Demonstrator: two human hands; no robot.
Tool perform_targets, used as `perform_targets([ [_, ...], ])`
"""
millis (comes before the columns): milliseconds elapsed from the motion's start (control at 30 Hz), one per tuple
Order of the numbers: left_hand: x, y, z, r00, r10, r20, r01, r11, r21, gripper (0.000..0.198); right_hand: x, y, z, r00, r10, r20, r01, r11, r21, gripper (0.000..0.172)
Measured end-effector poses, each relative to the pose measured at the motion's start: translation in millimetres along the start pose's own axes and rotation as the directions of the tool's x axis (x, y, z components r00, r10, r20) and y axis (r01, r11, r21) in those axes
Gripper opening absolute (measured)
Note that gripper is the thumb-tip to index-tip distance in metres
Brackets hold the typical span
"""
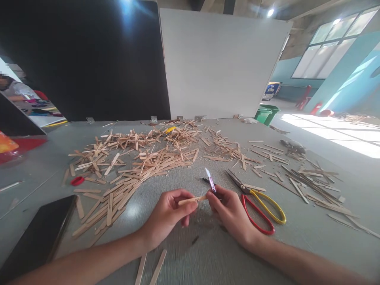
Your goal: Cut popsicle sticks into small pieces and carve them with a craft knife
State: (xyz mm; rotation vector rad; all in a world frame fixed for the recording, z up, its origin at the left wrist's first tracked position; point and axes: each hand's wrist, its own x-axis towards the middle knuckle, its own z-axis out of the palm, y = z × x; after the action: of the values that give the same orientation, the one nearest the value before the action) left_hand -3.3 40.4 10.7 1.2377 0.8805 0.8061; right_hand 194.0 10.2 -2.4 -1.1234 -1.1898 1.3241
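Over the grey table (208, 253), before the stick heap (142, 162) and beside scissors (261, 206), left hand (166, 215) and right hand (231, 213) each pinch an end of one thin wooden stick (191, 200), the right also clasping a small knife (210, 181). Light, stiff, likely brittle: grip its flat faces.

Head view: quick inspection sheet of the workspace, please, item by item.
Surface: grey table, scattered with wood offcuts.
Things in hand: wooden stick pinched at both ends; craft knife, blade pointing away.
Clutter: heap of sticks, red and yellow scissors beside the right hand, dark phone front left, small red object.
Hands: left hand grips the stick; right hand holds the knife and touches the stick's other end.
Cables: nothing seen.
Surroundings: white board and black board behind the table, green bin, another person far left.
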Motion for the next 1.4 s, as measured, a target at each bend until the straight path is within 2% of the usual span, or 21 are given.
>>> perform_targets([
  [100,5,-4,1.2,0.999,0.038,-0.039,-0.04,0.998,-0.052,0.034,-1,3,1,0.997,0.078,0.002,-0.078,0.993,0.084,0.046],
  [233,6,-4,4.9,0.994,0.075,-0.082,-0.079,0.995,-0.056,0.035,-4,7,2,0.995,0.048,0.087,-0.05,0.999,0.015,0.042],
  [333,5,-1,3.9,0.993,0.071,-0.09,-0.075,0.996,-0.04,0.038,-3,8,1,0.999,0.036,0.028,-0.037,0.999,0.029,0.04],
  [467,6,1,-2.6,0.992,0.085,-0.096,-0.079,0.995,0.067,0.038,-4,5,2,1.0,0.007,-0.01,-0.007,1.0,0.008,0.045],
  [567,6,-2,-6.2,0.99,0.111,-0.088,-0.094,0.979,0.181,0.037,-9,0,3,0.999,-0.032,0.033,0.034,0.996,-0.088,0.053],
  [733,4,-4,-8.7,0.987,0.145,-0.064,-0.113,0.929,0.351,0.038,-14,-1,4,0.989,-0.052,0.141,0.089,0.958,-0.273,0.053],
  [900,6,-5,-12.2,0.982,0.167,-0.086,-0.11,0.882,0.458,0.033,-14,1,3,0.989,-0.01,0.145,0.064,0.926,-0.371,0.056],
  [967,7,-7,-13.1,0.983,0.164,-0.081,-0.105,0.87,0.481,0.021,-13,0,3,0.99,-0.002,0.14,0.055,0.923,-0.38,0.057],
  [1167,7,-9,-13.6,0.984,0.173,-0.047,-0.122,0.838,0.531,0.028,-12,-2,2,0.993,0.004,0.121,0.041,0.928,-0.37,0.057],
  [1400,6,-8,-14.2,0.974,0.214,-0.074,-0.128,0.791,0.598,0.032,-10,5,2,0.997,-0.005,0.075,0.032,0.932,-0.362,0.057],
])
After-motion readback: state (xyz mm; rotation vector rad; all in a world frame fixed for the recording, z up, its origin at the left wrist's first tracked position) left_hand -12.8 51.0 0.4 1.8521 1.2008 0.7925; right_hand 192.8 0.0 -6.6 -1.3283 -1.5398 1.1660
